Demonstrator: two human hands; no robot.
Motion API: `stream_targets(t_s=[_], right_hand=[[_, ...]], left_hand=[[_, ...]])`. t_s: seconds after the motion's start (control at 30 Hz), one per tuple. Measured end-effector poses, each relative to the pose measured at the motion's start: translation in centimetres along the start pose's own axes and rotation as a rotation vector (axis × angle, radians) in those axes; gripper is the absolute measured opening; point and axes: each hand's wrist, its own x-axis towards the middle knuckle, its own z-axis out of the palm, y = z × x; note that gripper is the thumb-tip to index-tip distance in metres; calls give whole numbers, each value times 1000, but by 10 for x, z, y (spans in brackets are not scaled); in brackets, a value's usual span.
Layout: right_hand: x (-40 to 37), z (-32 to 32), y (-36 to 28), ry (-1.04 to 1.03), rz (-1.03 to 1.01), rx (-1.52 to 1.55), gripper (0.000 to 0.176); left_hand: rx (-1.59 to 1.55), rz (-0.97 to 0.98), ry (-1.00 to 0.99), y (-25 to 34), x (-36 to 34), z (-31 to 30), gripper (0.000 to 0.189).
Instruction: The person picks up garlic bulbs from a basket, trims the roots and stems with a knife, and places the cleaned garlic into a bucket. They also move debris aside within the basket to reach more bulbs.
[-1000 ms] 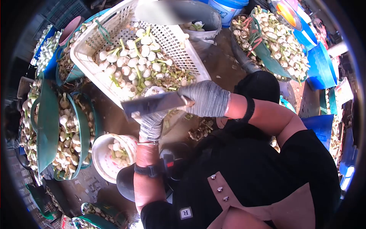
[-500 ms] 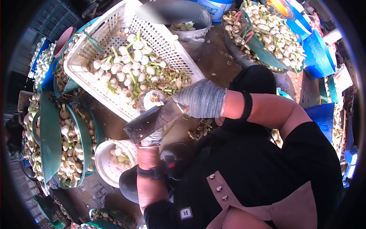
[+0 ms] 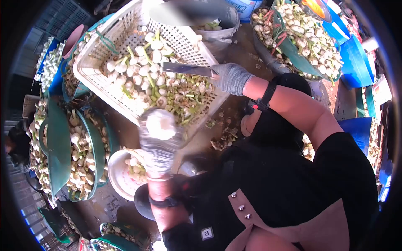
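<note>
My left hand, in a grey-white glove, is wrapped round a white garlic bulb just in front of the crate's near rim. The hand and bulb are smeared by motion. In my right hand, gloved in grey, is the handle of a broad-bladed knife. Its blade points left over the white plastic crate, apart from the bulb. Inside the crate lie many garlic bulbs with short green stems, and cut stem and root scraps.
A white bucket holding some bulbs stands below left of my left hand. Green tubs full of garlic are at the left. A grey bucket, a heaped garlic tub and a blue container stand beyond the crate.
The knife has come away from the bulb and swung up over the crate with my right hand. My left hand has moved down and toward me with the bulb.
</note>
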Motion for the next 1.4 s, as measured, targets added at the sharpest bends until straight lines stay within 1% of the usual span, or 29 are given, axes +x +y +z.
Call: stream_targets(t_s=[0.07, 0.1, 0.13, 0.2, 0.27, 0.3, 0.33, 0.37, 0.4, 0.43, 0.47, 0.5, 0.53, 0.57, 0.6, 0.67, 0.7, 0.73, 0.8, 0.83, 0.9, 0.93, 1.03, 1.17, 1.23, 1.3, 1.33, 1.37, 1.4], right_hand=[[14, -27, -38, -21, 150, 7, 23], [17, -21, -30, 18, 173, 99, 28], [19, -19, -30, 15, 188, 115, 28], [32, -33, -31, 38, 281, 366, 27], [36, -69, -57, 71, 282, 445, 26], [36, -79, -65, 103, 270, 516, 27], [36, -80, -65, 104, 276, 520, 27], [36, -80, -64, 124, 289, 652, 28], [39, -80, -60, 146, 300, 783, 30], [39, -74, -49, 230, 204, 638, 21], [38, -81, -50, 235, 208, 636, 21], [34, -94, -60, 237, 276, 803, 22], [33, -101, -61, 239, 345, 971, 23], [31, -96, -48, 217, 294, 938, 27], [30, -97, -40, 225, 298, 935, 27], [25, -99, -32, 229, 215, 715, 36], [23, -104, -30, 96, 250, 598, 45], [22, -101, -27, 102, 255, 592, 45], [22, -92, -22, 331, 182, 1369, 22], [20, -91, -19, 343, 196, 1431, 22], [17, -93, -19, 244, 373, 1082, 23], [17, -95, -18, 204, 425, 969, 23], [19, -93, -16, 170, 468, 869, 23], [25, -103, -26, 125, 503, 900, 23], [21, -93, -24, 89, 505, 912, 22], [15, -67, -15, 244, 262, 1284, 20], [12, -64, -17, 235, 257, 1293, 20], [11, -64, -23, 189, 267, 1328, 20], [12, -65, -28, 144, 272, 1363, 19]], left_hand=[[228, -3, 202, -1, 7, -38, 57], [470, -53, 235, -6, 6, -69, 54], [713, -105, 259, -8, 1, -98, 51], [1378, -325, 193, 15, -1, -130, 46], [1392, -356, 224, 13, 7, -136, 46], [1293, -220, 221, 1, 13, -132, 44], [979, -216, 192, 3, 27, -105, 36], [595, -377, 203, 4, 44, -70, 29], [431, -404, 78, -5, 54, -45, 28], [652, -140, -144, -26, 72, -24, 30], [621, -136, -256, -56, 87, -3, 31], [623, -167, -398, -97, 105, 17, 32], [658, 19, -373, -95, 122, 48, 33], [653, -134, -420, -106, 139, 71, 35], [673, -182, -442, -128, 154, 90, 36], [658, -162, -464, -212, 183, 124, 41], [654, -155, -469, -242, 189, 137, 41], [684, -106, -430, -272, 194, 149, 44], [742, -11, -346, -308, 201, 170, 49], [771, 35, -303, -319, 205, 178, 52], [903, -73, -366, -308, 211, 194, 52], [961, -127, -412, -300, 213, 199, 52], [1085, -230, -539, -286, 212, 203, 53], [1115, -293, -712, -262, 195, 177, 53], [1074, -334, -770, -239, 184, 157, 53], [965, -416, -745, -206, 174, 139, 53], [856, -514, -696, -187, 172, 132, 53], [708, -287, -501, -213, 159, 122, 57], [559, -57, -306, -215, 152, 114, 60]])
